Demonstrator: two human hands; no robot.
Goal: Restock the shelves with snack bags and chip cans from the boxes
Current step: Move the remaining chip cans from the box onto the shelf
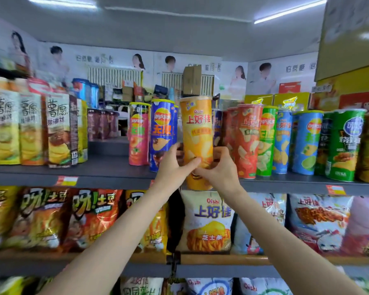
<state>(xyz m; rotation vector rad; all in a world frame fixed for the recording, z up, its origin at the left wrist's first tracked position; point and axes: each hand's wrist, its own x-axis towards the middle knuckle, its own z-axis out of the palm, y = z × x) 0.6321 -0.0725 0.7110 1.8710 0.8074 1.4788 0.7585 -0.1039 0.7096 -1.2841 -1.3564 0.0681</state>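
Left hand (172,165) and right hand (218,168) both grip the low part of an orange chip can (197,133), upright, base at the front edge of the upper shelf (107,174), not seated yet. Either side, blue can (162,133) and red can (246,139) already stand; snack bags (205,222) fill below, boxes unseen, remaining stock unknown.

A glossy printed orange chip can (197,133) with a clear plastic lid sits between the left hand (171,167) and right hand (218,170). Beneath them, a matt grey shelf (107,173), smooth like painted metal; lower, shiny crinkled foil snack bags (207,222); above and right, dull cardboard boxes (349,39).
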